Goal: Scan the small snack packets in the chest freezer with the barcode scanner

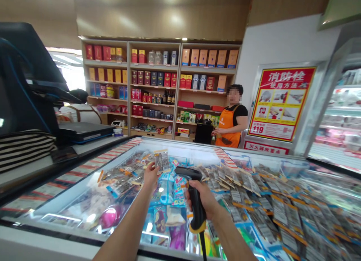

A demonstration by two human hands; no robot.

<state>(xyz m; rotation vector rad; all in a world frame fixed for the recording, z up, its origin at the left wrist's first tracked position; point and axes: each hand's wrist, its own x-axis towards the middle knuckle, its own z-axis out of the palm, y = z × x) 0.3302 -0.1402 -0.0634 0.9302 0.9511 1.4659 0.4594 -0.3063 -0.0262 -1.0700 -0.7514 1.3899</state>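
My right hand (pixel 203 197) is wrapped round the grip of a black and yellow barcode scanner (pixel 195 201); its cable hangs down toward me. The scanner's head points left, toward my left hand. In my left hand (pixel 152 174), the fingers pinch the edge of a small clear packet (pixel 162 159) with dark contents and a pale label. Both hands are over a glass-topped chest freezer (pixel 113 221). Loose packets (pixel 124 172) like the held one lie on the glass to the left, and many more packets (pixel 254 189) are heaped to the right.
Blue frozen-food bags (pixel 165 189) show under the glass. A checkout screen (pixel 31 58) stands on the left counter. A person in an orange apron (pixel 227 125) stands beyond the freezer, before shelves of boxes (pixel 153 78). Another person (pixel 80 110) is at the left.
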